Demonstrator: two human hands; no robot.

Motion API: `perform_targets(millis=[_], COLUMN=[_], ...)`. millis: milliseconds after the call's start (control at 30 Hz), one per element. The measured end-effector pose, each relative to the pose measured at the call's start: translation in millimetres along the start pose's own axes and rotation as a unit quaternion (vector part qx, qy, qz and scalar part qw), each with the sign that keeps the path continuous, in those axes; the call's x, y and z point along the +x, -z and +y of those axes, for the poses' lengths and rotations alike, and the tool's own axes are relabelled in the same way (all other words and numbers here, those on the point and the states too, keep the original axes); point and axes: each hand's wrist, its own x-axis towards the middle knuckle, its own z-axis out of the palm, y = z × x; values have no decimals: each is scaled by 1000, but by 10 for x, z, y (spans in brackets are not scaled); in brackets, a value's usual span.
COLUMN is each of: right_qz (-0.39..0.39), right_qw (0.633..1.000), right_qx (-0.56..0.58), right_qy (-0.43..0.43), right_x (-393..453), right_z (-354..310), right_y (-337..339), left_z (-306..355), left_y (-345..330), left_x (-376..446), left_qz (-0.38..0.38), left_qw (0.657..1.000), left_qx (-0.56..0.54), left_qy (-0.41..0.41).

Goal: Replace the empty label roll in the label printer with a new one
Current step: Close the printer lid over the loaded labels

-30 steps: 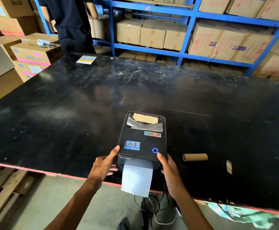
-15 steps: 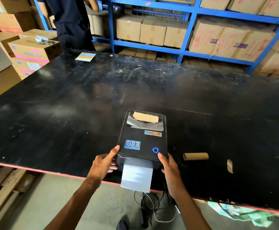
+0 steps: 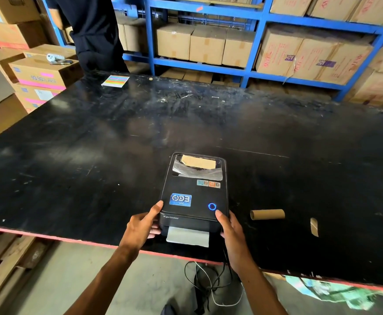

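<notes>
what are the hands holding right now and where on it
Both hands grip the label printer at its front corners: left hand on the front-left, right hand on the front-right, thumbs on the lid.

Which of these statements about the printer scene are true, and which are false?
1. Both hands hold the printer at its front corners. True: the left hand and the right hand grip it.
2. The printer lid is open. False: it is closed.
3. A cardboard core lies on the table to the right of the printer. True.
4. The core touches the printer. False: there is bare table between them.
5. A strip of labels comes out of the front slot. True.
6. The button light is red. False: it glows blue.
</notes>
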Motion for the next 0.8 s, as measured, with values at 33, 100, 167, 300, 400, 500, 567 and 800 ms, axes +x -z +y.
perform_targets(millis=[33, 100, 167, 300, 400, 500, 567, 800], right_qz=[1, 0, -2, 9, 11, 10, 15, 21], right_qw=[1000, 1000, 1000, 1000, 1000, 1000, 1000, 1000], right_qx=[0, -1, -1, -2, -3, -7, -14, -15], right_qy=[-3, -7, -9, -2, -4, -5, -7, -10], right_x=[-2, -4, 2, -6, -5, 5, 13, 17], right_z=[-5, -11, -6, -1, 9, 16, 23, 36], right_y=[-2, -3, -2, -13, -13, -13, -14, -17], left_z=[0, -2, -7, -15, -14, -7, -11, 3], left_y=[0, -2, -4, 0, 3, 0, -1, 6], left_x=[-1, -4, -5, 6, 3, -11, -8, 5], left_qz=[0, 1, 0, 5, 5, 3, 0, -3], left_qw=[1000, 1000, 1000, 1000, 1000, 1000, 1000, 1000], left_qx=[-1, -4, -6, -6, -4, -7, -5, -3], left_qy=[-1, -3, -4, -1, -4, -3, -2, -1])
